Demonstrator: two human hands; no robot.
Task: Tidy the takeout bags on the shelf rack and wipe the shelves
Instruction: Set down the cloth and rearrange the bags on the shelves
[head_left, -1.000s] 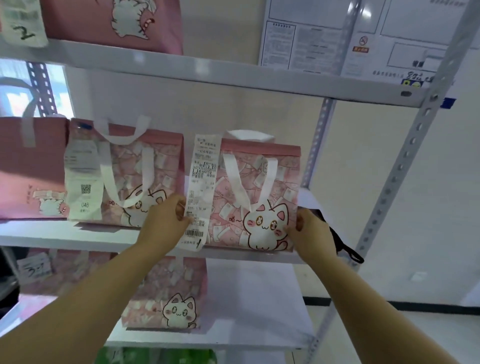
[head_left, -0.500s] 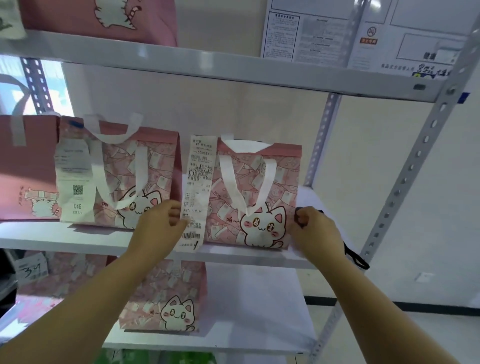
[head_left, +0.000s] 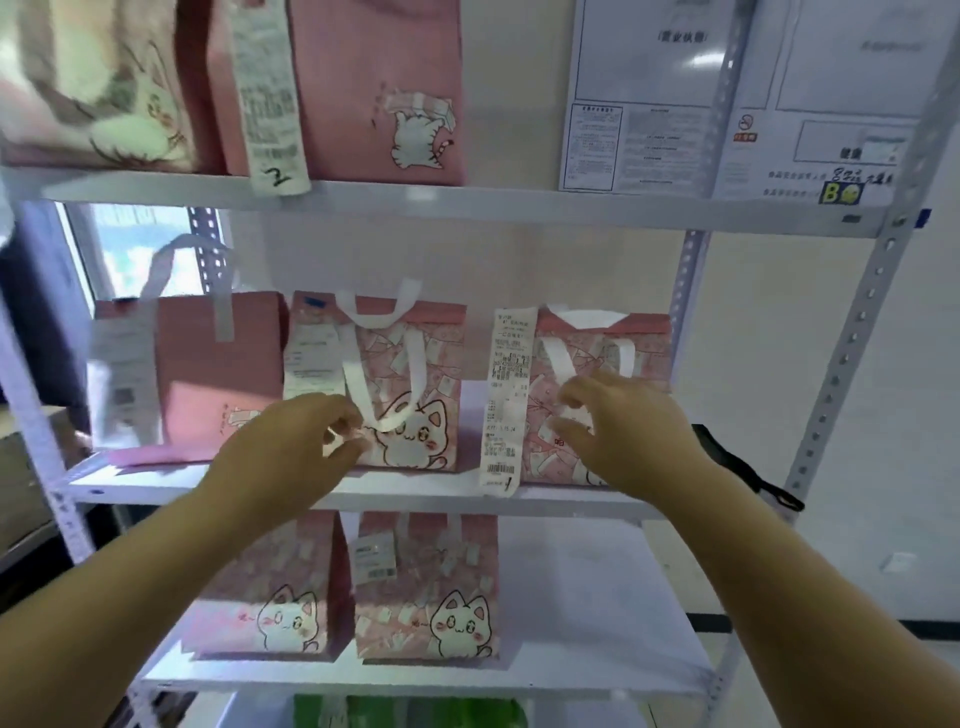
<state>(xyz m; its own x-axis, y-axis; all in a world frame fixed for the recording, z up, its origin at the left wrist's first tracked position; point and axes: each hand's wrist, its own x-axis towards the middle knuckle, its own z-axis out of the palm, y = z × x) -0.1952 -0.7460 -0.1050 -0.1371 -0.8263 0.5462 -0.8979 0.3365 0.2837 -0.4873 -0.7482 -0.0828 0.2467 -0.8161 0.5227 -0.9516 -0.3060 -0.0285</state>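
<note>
You face a white metal shelf rack (head_left: 860, 332) with perforated uprights. On its middle shelf (head_left: 415, 500), three pink takeout bags stand upright in a row. At the left is a plain pink bag (head_left: 218, 384), and just beside it a cat-print bag (head_left: 415, 374) with white handles. After a gap comes a second cat-print bag (head_left: 602, 332), with a long receipt (head_left: 506, 395) hanging down its left edge past the shelf rim. On the top shelf (head_left: 467, 205) you see a pink bag with a cat drawing (head_left: 374, 88) and a blurred bag (head_left: 93, 88) beside it. The lower shelf (head_left: 597, 613) holds a left lower bag (head_left: 265, 587) and a right lower bag (head_left: 431, 587), both cat-printed, upright, close together.
</note>
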